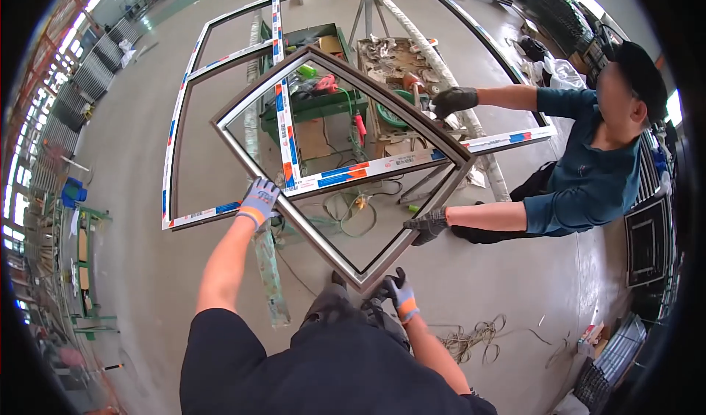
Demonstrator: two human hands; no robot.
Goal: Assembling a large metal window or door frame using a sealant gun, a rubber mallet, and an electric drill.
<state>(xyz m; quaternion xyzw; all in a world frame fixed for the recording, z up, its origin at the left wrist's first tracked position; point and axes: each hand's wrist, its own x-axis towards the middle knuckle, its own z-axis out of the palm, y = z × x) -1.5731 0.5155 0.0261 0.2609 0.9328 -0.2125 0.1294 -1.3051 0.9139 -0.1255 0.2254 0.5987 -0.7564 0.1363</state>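
Note:
A dark brown and silver window sash frame [332, 249] is held tilted, cornerwise, above a larger window frame. My left hand [259, 200], in a grey glove with an orange cuff, grips its left side. My right hand [401, 297], gloved with dark fingertips, is just beside the sash's lowest corner, fingers apart. A co-worker's black-gloved hand [428, 226] holds the sash's lower right side; their other gloved hand [454, 102] reaches past its upper right side. The large window frame [173, 147], covered in white, blue and orange tape, lies beneath on supports.
Below the frames stand a green tool cart [315, 121] and a cluttered workbench [393, 61]. The co-worker [596, 158] stands at the right. Tangled rope [482, 338] lies on the floor at the lower right. A green rack [84, 268] is at the left.

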